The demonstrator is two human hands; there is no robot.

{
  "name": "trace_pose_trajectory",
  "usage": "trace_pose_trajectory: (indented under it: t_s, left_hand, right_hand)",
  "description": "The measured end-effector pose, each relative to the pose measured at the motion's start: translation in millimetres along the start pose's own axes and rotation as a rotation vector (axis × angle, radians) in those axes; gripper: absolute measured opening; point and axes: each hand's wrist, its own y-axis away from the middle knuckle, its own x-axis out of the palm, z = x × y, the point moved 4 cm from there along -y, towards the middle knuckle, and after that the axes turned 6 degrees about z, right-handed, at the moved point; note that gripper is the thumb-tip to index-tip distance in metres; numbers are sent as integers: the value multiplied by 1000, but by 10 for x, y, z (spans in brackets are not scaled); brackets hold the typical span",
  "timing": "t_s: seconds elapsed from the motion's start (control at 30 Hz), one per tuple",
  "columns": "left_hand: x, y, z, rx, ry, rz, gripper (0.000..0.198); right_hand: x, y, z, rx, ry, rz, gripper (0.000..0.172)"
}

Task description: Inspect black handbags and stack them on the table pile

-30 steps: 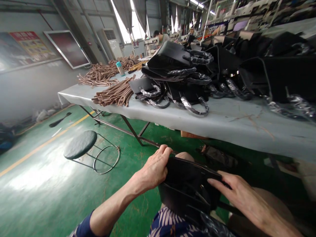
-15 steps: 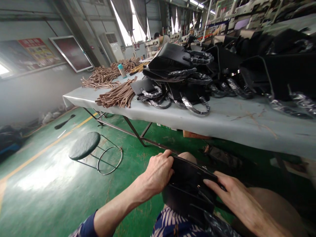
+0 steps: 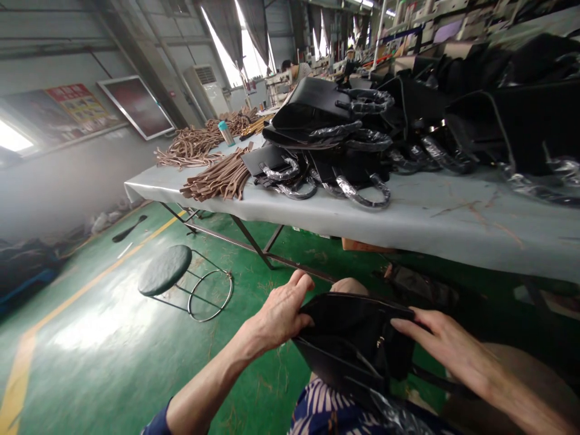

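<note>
A black handbag (image 3: pixel 327 361) rests on the lap, its mouth spread apart so that the dark inside shows. My left hand (image 3: pixel 281 309) is at the bag's left corner, thumb at the edge and the other fingers bent above it. On the opposite side, my right hand (image 3: pixel 441 338) pinches the rim, the thumb lying on the inner side. Small gold-coloured marks (image 3: pixel 379 342) show on the inside near that thumb. Wrapped in clear plastic, a handle (image 3: pixel 389 411) hangs toward my body at the bottom.
A grey-covered table (image 3: pixel 408 226) stands ahead, bearing piled black handbags (image 3: pixel 312 109), brown straps (image 3: pixel 220 175) and a teal-capped bottle (image 3: pixel 225 133). To the left, a round stool (image 3: pixel 167 269) stands on the green floor. A person (image 3: pixel 299 72) sits in the far background.
The bag's mouth has opened wider and more of its inside shows. My left hand has turned at the corner, its thumb now at the edge. My right hand has shifted slightly right.
</note>
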Motion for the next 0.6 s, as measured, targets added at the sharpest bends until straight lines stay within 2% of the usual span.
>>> trace_pose_trajectory:
  t_s: [0.17, 0.4, 0.6]
  left_hand:
    - [-44, -57, 8, 113, -108, 64, 33]
    - [-11, -108, 16, 47, -219, 46, 25]
    - [0, -153, -55, -32, -371, 84, 17]
  right_hand:
    - [47, -21, 45, 51, 87, -22, 40]
    - [118, 21, 139, 88, 156, -79, 38]
    - [198, 79, 264, 76, 250, -134, 32]
